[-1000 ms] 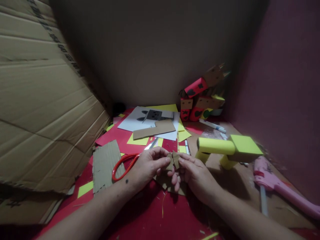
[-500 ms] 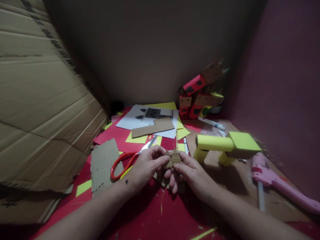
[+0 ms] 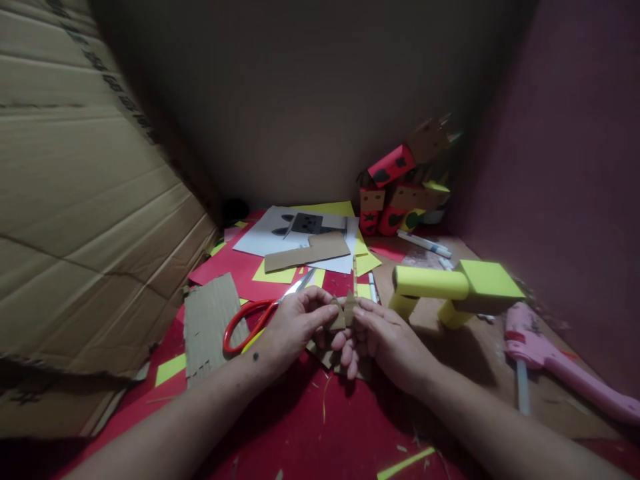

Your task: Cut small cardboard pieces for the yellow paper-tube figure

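Between thumb and fingers, my left hand [image 3: 300, 323] pinches a small pointed cardboard piece [image 3: 336, 319]. My right hand [image 3: 385, 333] pinches a second pointed cardboard piece [image 3: 349, 310], held close beside the first. Below my fingers lies another bit of cardboard [image 3: 320, 357], mostly hidden by the hands. Red-handled scissors [image 3: 227, 333] rest just left of my left hand, blades pointing away. A yellow paper-covered animal-like figure [image 3: 435, 283], with a tube body and a box head, stands to the right of my right hand.
Corrugated cardboard [image 3: 210, 327] lies at left, below a large cardboard panel [image 3: 90, 220]. Behind the hands are an L-shaped cardboard piece [image 3: 310, 253] and a printed sheet [image 3: 255, 237]. Red figures [image 3: 393, 167] stand at the back right, near markers [image 3: 425, 244]. A pink glue gun [image 3: 555, 360] lies at right.
Both hands still hold the two pointed pieces; the right-hand piece has turned slightly and its fingers have shifted up along it. The view has moved a little.
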A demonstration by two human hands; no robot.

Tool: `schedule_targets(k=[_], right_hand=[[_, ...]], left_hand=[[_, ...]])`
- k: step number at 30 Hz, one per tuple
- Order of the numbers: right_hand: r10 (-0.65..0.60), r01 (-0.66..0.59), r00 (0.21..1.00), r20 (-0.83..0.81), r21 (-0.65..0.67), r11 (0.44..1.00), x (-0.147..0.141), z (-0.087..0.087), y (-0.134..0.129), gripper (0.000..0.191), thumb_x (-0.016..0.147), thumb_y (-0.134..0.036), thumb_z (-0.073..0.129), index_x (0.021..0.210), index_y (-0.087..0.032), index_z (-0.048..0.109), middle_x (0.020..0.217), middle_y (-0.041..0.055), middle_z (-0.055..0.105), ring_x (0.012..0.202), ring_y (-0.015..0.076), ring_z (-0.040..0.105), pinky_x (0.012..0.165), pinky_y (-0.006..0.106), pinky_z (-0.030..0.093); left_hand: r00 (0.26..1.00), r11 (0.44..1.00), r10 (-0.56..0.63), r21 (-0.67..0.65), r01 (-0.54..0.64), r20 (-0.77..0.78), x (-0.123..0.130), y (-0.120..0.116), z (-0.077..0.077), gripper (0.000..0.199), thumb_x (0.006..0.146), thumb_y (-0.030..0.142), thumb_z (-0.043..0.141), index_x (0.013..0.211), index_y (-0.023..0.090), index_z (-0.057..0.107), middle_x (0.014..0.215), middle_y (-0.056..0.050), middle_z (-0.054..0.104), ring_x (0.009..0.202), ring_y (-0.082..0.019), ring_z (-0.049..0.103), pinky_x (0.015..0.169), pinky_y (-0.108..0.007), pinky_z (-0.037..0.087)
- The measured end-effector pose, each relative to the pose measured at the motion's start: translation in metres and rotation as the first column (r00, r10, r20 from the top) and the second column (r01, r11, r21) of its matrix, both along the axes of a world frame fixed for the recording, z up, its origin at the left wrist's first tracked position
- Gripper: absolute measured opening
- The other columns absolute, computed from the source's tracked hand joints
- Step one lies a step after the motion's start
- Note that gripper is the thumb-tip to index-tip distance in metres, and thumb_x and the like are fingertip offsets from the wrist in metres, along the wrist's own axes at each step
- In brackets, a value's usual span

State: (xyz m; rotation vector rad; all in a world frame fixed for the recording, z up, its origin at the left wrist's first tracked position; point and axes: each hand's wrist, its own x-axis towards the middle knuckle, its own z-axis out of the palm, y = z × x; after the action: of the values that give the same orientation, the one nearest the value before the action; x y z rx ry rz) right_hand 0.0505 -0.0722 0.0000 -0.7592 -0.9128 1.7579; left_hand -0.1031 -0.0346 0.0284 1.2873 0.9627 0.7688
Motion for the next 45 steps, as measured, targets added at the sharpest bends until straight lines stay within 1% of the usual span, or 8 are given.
schedule_targets(k=[9, 14, 18, 25, 31, 37, 41, 45], right_hand=[[-0.014, 0.014, 1.000, 0.007, -0.017, 1.000, 0.000, 0.002, 0.002, 0.021, 0.083, -0.031, 0.049, 0.095, -0.014, 0.054, 0.059, 0.0035, 0.063, 0.045, 0.0151, 0.060, 0.039, 0.026, 0.049], [-0.039, 0.039, 0.999, 0.034, -0.008, 0.999, -0.001, 0.000, 0.001, 0.012, 0.084, -0.027, 0.046, 0.087, -0.016, 0.051, 0.061, 0.0030, 0.064, 0.045, 0.0133, 0.059, 0.041, 0.025, 0.050], [-0.057, 0.058, 0.998, 0.030, -0.020, 0.998, -0.001, -0.002, 0.001, 0.012, 0.084, -0.025, 0.046, 0.091, -0.016, 0.050, 0.061, 0.0030, 0.065, 0.047, 0.0150, 0.062, 0.040, 0.025, 0.050], [-0.070, 0.072, 0.997, 0.039, -0.034, 0.997, 0.001, 0.000, 0.002, 0.016, 0.081, -0.025, 0.055, 0.089, -0.012, 0.058, 0.065, 0.0061, 0.067, 0.047, 0.0131, 0.061, 0.040, 0.023, 0.050], [-0.012, 0.013, 1.000, 0.003, -0.058, 0.998, 0.002, 0.001, 0.003, 0.024, 0.077, -0.023, 0.051, 0.090, -0.007, 0.064, 0.069, 0.0116, 0.069, 0.047, 0.0141, 0.062, 0.041, 0.024, 0.052], [0.045, -0.049, 0.995, -0.085, -0.039, 0.998, 0.004, 0.000, 0.004, 0.030, 0.071, -0.013, 0.049, 0.097, -0.007, 0.064, 0.076, 0.0128, 0.071, 0.051, 0.0158, 0.066, 0.044, 0.025, 0.054], [0.055, -0.055, 0.996, -0.065, 0.001, 0.998, 0.005, -0.003, 0.003, 0.030, 0.070, -0.008, 0.050, 0.097, -0.008, 0.063, 0.078, 0.0119, 0.071, 0.055, 0.0159, 0.067, 0.047, 0.024, 0.055], [0.051, -0.051, 0.997, -0.053, 0.014, 0.999, 0.004, -0.004, 0.002, 0.034, 0.073, -0.009, 0.053, 0.106, -0.010, 0.059, 0.077, 0.0101, 0.071, 0.054, 0.0151, 0.067, 0.048, 0.025, 0.055]], left_hand=[[1.000, 0.999, -0.004, -0.035, 0.004, 0.001, 0.000, 0.000, 0.000, 0.023, 0.072, 0.032, 0.068, 0.075, 0.016, 0.051, 0.056, 0.005, 0.055, 0.044, -0.007, 0.049, 0.044, -0.019, 0.037], [1.000, 1.000, 0.007, -0.008, -0.007, -0.009, 0.000, 0.000, 0.001, 0.023, 0.074, 0.032, 0.068, 0.075, 0.015, 0.053, 0.054, 0.005, 0.052, 0.044, -0.005, 0.039, 0.042, -0.017, 0.028], [1.000, 1.000, -0.020, -0.020, 0.020, -0.013, -0.001, 0.002, -0.002, 0.022, 0.077, 0.033, 0.065, 0.076, 0.015, 0.052, 0.050, 0.006, 0.050, 0.040, -0.005, 0.037, 0.039, -0.017, 0.024], [1.000, 0.998, 0.000, -0.061, 0.000, -0.003, -0.003, 0.003, -0.005, 0.023, 0.074, 0.033, 0.068, 0.074, 0.016, 0.052, 0.049, 0.006, 0.050, 0.039, -0.005, 0.041, 0.037, -0.015, 0.028], [0.997, 1.000, 0.016, 0.012, -0.015, -0.070, -0.002, 0.001, 0.004, 0.022, 0.072, 0.031, 0.067, 0.072, 0.016, 0.051, 0.049, 0.007, 0.050, 0.038, -0.005, 0.040, 0.037, -0.016, 0.029], [0.996, 0.998, -0.018, 0.063, 0.024, -0.089, -0.004, 0.004, 0.005, 0.022, 0.073, 0.032, 0.066, 0.073, 0.015, 0.052, 0.052, 0.005, 0.051, 0.042, -0.006, 0.042, 0.040, -0.017, 0.032], [0.993, 0.998, -0.029, 0.056, 0.036, -0.114, -0.004, 0.005, 0.005, 0.022, 0.072, 0.033, 0.066, 0.073, 0.015, 0.052, 0.053, 0.005, 0.052, 0.042, -0.006, 0.042, 0.039, -0.017, 0.033], [0.993, 0.996, -0.052, 0.060, 0.059, -0.110, -0.005, 0.006, 0.005, 0.022, 0.073, 0.033, 0.065, 0.075, 0.015, 0.052, 0.053, 0.004, 0.052, 0.041, -0.007, 0.043, 0.039, -0.018, 0.033]])
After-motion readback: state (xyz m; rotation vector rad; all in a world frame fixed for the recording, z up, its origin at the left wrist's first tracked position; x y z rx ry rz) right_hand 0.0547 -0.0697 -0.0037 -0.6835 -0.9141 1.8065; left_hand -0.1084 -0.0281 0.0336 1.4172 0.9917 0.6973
